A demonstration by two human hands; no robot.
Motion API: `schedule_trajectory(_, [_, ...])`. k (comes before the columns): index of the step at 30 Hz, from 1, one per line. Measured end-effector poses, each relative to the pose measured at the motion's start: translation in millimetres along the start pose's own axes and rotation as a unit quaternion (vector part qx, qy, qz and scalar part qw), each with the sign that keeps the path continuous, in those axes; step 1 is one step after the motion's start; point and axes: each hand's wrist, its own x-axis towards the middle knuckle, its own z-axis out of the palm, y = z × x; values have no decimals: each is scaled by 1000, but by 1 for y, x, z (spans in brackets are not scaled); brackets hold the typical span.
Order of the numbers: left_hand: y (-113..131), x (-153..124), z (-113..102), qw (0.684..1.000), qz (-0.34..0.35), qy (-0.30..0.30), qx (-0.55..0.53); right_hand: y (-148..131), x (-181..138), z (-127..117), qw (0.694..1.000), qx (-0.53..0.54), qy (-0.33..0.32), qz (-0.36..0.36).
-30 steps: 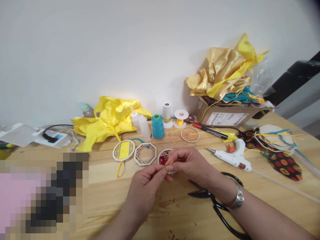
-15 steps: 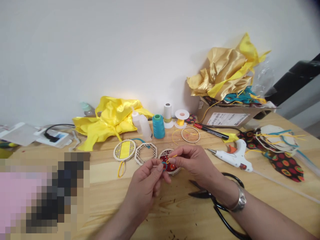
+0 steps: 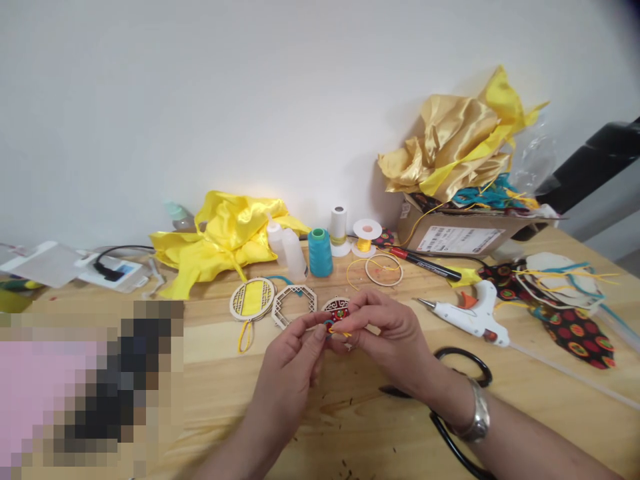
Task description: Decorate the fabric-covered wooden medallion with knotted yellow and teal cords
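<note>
My left hand and my right hand meet over the wooden table, fingertips pinched together on a short yellow cord with a small teal ring beside it. Just behind the fingers lies a round wooden ornament with red patterned fabric, partly hidden by them. Left of it lie an octagonal wooden frame and a round wooden frame with yellow fabric. My right wrist wears a silver bracelet.
Black scissors lie under my right forearm. A white glue gun lies to the right, a teal thread cone, glue bottles, yellow cloth and a cardboard box of gold fabric behind. A blurred patch covers the left foreground.
Both hands have come closer together and shifted slightly right; the yellow cord, held up by the right fingers before, is now pinched between both hands over the red ornament.
</note>
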Motion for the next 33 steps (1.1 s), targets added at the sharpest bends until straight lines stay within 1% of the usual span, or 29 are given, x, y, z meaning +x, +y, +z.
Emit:
schedule_trajectory(2, [0, -1, 0, 1000, 8, 5, 5, 1, -3, 1, 998, -44, 0, -35])
schedule_trajectory(6, [0, -3, 0, 1000, 17, 6, 16, 4, -5, 1, 993, -95, -11, -71])
schedule_trajectory(8, [0, -4, 0, 999, 19, 10, 28, 4, -5, 1, 986, -133, -24, -96])
schedule_trajectory(10, [0, -4, 1, 999, 18, 12, 32, 4, -4, -1, 973, -180, -30, -141])
schedule_trajectory(13, [1, -5, 1, 1000, 14, 9, 23, 5, -3, -6, 938, -266, -43, -219])
schedule_trajectory(16, [2, -6, 2, 1000, 10, 12, 24, 2, -2, -11, 888, -359, -74, -279])
schedule_trajectory(20, [3, -5, 3, 1000, -12, 18, 10, -5, -2, -14, 830, -433, -120, -330])
schedule_trajectory(23, [0, -3, 3, 1000, -29, 4, -4, -8, -3, -13, 803, -465, -128, -350])
schedule_trajectory(25, [-3, -1, 1, 999, -34, -14, -3, -8, -3, -12, 795, -475, -128, -354])
schedule_trajectory(28, [-6, 0, -2, 999, -26, -35, 4, -7, -4, -12, 796, -474, -125, -355])
schedule_trajectory(33, [-7, 1, -4, 999, -17, -39, 0, -7, -4, -14, 796, -475, -124, -354])
